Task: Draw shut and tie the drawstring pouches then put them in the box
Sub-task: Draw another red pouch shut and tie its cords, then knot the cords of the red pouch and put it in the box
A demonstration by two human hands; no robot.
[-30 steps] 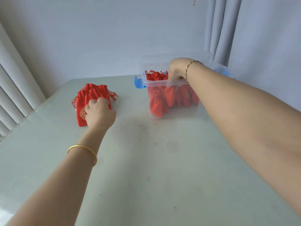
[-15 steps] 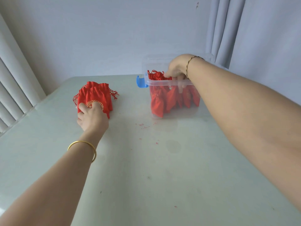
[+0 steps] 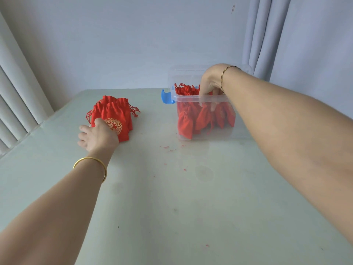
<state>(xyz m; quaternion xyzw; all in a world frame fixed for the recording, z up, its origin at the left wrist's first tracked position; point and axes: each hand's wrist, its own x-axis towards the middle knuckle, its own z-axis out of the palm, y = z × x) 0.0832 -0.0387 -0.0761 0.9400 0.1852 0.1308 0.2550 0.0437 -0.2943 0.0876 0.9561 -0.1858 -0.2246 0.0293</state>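
Note:
A pile of red drawstring pouches (image 3: 114, 109) lies on the table at the left; the top one shows a gold round emblem (image 3: 114, 125). My left hand (image 3: 97, 136) is on the pile's near left corner, thumb pressed on the top pouch and fingers curled at its edge. The clear plastic box (image 3: 204, 135) stands at the back right and holds several red pouches (image 3: 191, 119). My right hand (image 3: 212, 83) reaches over its rim, with the fingers apart and pointing down among the pouches inside. It grips nothing.
A blue latch (image 3: 166, 96) sticks out of the box's left side. Small red fibre bits (image 3: 168, 148) dot the pale table (image 3: 172, 207). A wall stands close behind, with a curtain (image 3: 267, 35) at the right and blinds (image 3: 15, 104) at the left.
My left hand slid back toward me off the pile, uncovering the gold emblem. My right hand let go of a pouch in the box and its fingers now point down.

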